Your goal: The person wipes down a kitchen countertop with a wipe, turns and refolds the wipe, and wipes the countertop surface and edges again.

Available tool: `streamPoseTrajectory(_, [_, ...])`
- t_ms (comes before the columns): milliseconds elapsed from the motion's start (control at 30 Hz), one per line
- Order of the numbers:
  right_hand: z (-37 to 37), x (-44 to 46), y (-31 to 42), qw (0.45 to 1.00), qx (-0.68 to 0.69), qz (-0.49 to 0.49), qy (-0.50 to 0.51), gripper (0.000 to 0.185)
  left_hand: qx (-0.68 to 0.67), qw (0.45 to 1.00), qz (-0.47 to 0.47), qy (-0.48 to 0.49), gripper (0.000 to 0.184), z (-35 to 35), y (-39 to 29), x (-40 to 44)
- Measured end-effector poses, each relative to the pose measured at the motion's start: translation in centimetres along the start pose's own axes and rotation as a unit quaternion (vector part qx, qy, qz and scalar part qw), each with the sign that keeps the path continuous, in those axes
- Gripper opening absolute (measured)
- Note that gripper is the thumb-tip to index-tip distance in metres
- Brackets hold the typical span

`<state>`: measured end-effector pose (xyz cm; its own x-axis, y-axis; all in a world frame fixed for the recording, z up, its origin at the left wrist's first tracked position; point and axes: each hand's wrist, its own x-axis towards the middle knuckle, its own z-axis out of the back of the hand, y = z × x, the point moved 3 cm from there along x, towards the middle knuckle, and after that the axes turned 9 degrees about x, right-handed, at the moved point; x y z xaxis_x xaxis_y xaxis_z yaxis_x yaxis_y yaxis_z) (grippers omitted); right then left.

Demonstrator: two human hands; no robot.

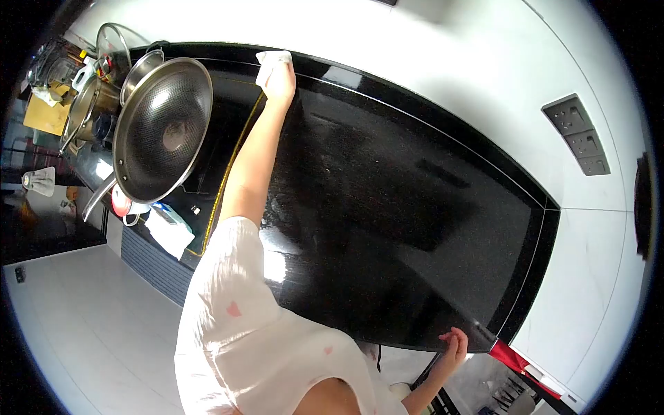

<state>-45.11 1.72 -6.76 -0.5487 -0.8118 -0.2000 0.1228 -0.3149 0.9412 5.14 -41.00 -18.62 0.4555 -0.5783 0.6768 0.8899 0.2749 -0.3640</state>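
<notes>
My left arm reaches far across the glossy black countertop (387,207). At its back edge, my left hand (279,86) is closed on a white cloth (274,59), pressed close to the raised black border by the wall. Whether it is fabric or paper is hard to make out. My right hand (455,344) hangs at the counter's front edge on the right, its fingers loosely bent and apart, holding nothing visible. Streaks and bright reflections show on the counter surface right of my left forearm.
Left of my arm, a large wok (166,131) leans tilted beside a steel pot (93,104) and a glass lid (113,52). A tissue pack (169,228) lies near the front edge. Wall sockets (576,135) are at right; something red (508,356) hangs by the right corner.
</notes>
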Motion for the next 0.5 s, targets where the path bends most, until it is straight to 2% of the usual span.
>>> streamPoseTrajectory(100, [0.7, 0.3, -0.4, 1.0, -0.023, 0.0, -0.008, 0.016, 0.057, 0.998, -0.031, -0.005, 0.006, 1.5, -1.6, 0.5])
streamPoseTrajectory(200, [1.1, 0.4, -0.8, 0.999, -0.05, -0.003, 0.008, 0.016, 0.054, 0.998, 0.035, 0.014, 0.006, 1.1, -1.1, 1.5])
streamPoseTrajectory(233, [1.2, 0.4, -1.0, 0.999, -0.043, -0.009, 0.005, 0.016, 0.044, 0.993, 0.096, 0.055, 0.007, -0.4, -0.3, 1.7])
streamPoseTrajectory(333, [1.5, 0.5, -1.5, 0.999, -0.023, -0.023, -0.003, 0.016, 0.115, 0.992, -0.013, 0.052, 0.031, -2.4, -1.4, 1.2])
streamPoseTrajectory(367, [1.6, 0.5, -1.7, 1.0, -0.017, -0.021, -0.006, 0.016, 0.088, 0.996, -0.014, 0.025, 0.029, -2.6, -1.8, 0.6])
streamPoseTrajectory(500, [2.1, 0.5, -1.9, 1.0, -0.015, -0.02, -0.007, 0.016, 0.137, 0.989, -0.047, -0.017, 0.021, -2.3, -3.3, -0.5])
